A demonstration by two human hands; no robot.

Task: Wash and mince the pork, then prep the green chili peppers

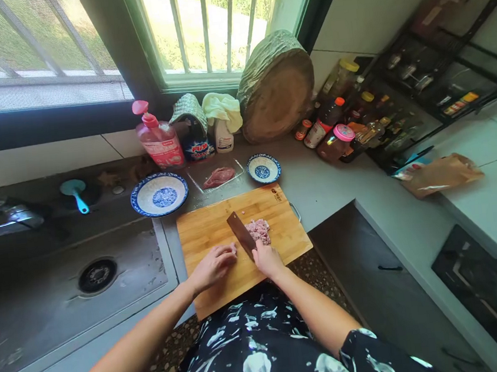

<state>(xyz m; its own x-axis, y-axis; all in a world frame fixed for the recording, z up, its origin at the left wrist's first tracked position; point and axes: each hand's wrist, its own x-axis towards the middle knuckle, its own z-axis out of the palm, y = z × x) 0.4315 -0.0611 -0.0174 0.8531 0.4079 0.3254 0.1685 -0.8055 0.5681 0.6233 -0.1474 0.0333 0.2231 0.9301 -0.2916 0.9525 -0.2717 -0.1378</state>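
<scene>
My right hand [269,259] is closed round the handle of a cleaver [240,233], whose dark blade stands on a wooden cutting board [208,225]. Just right of the blade lies a small heap of chopped pink meat [260,230]. To the left of the cleaver, my left hand [218,265] rests on the board with curled fingers, pinching a small pale pink piece of meat [234,249] that they mostly cover. Behind the board, a larger raw piece of meat [219,177] lies on a clear sheet on the counter.
A blue-rimmed plate [159,195] and a smaller blue-rimmed dish [264,168] flank the larger meat. The sink [118,259] is at left. Bottles, including a pink soap pump [159,142], and a round wooden block [280,91] stand by the window. Sauce jars [336,143] crowd the right corner.
</scene>
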